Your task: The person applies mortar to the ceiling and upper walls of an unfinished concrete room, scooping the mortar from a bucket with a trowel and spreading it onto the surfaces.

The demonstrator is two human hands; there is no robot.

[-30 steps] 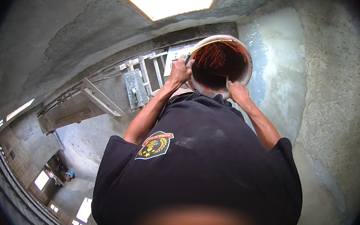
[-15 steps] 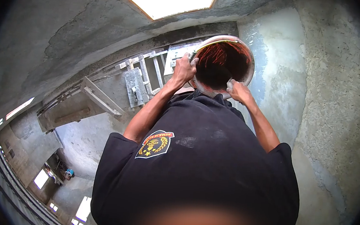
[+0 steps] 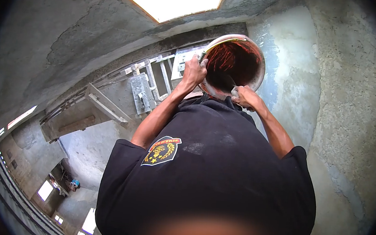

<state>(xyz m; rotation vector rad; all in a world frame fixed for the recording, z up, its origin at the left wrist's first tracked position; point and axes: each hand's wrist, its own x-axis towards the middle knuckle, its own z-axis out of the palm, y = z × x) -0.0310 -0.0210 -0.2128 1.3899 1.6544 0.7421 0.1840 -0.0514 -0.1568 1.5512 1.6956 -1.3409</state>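
Tipped bucket (image 3: 235, 61) is being held up, left hand (image 3: 195, 71) grip clamped on its rim at nine o'clock, right hand (image 3: 243, 96) fisted on it at six; next likely calls for a steady tilt.

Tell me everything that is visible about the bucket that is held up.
The bucket is round, and its open mouth faces the camera. Inside it is orange-red with many light scratches; its rim is crusted grey. A thin bail lies along the upper rim. It is raised and tilted before a grey wall. One hand grips its side rim, the other hand its lower rim.
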